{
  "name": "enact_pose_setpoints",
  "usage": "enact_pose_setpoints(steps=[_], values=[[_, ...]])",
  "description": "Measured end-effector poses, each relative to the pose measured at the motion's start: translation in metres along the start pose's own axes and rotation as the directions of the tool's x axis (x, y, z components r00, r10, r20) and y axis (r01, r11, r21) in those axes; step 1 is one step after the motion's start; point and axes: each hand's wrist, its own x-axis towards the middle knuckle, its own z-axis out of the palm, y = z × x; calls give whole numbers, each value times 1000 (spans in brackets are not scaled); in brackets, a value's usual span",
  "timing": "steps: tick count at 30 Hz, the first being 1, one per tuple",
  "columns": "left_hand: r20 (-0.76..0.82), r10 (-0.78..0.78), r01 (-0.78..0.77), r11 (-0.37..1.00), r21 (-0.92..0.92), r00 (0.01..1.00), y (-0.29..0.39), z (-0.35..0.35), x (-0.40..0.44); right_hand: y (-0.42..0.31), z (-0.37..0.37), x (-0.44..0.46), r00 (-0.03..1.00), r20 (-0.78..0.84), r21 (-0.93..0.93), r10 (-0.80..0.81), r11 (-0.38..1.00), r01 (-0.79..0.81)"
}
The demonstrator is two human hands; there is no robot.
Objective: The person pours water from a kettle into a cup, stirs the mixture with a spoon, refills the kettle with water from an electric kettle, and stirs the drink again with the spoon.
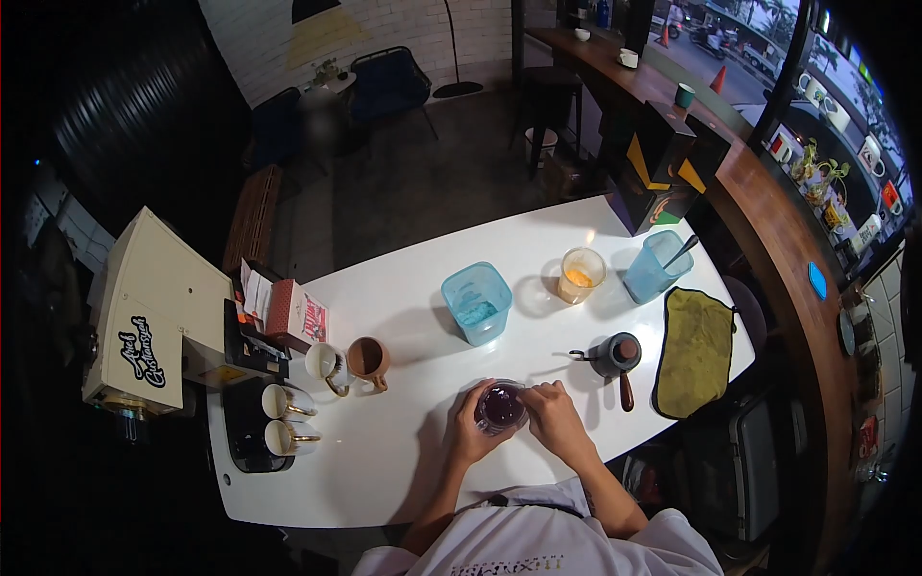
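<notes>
At the front of the white table (pixel 384 461), a clear glass (pixel 501 407) of dark purple liquid stands between my hands. My left hand (pixel 471 429) is wrapped round the glass's left side. My right hand (pixel 555 419) is closed at the glass's right rim, its fingers pinched together; what they hold, if anything, is too small to name. Behind the glass is a blue translucent container (pixel 477 305). To the right stands a dark small pot (pixel 615 355) with a wooden handle and a thin spout.
Farther back are a glass with orange contents (pixel 581 276) and a blue container (pixel 657 268) holding a utensil. An olive cloth (pixel 693 353) lies right. Brown (pixel 368 359) and white mugs (pixel 286 402) stand left, beside a cream machine (pixel 154 307).
</notes>
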Motion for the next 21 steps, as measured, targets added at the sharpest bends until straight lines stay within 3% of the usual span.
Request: enact_pose_setpoints(steps=[2,9,12,17,21], values=[[8,-4,4,1000,-1,1000,2,-2,0,2,1,2,994,62,46,94,994,-97],[-6,-33,33,999,-21,999,4,-3,0,-3,17,0,999,43,123,31,992,-36],[-16,-21,21,1000,-16,1000,3,-2,-1,-11,13,-2,994,109,131,26,991,-40],[-1,-15,15,1000,-20,1000,1,-2,0,-18,-5,-5,977,211,42,38,998,-47],[-2,-30,30,999,15,1000,6,-1,1,-5,-3,-7,986,158,-50,55,998,-48]])
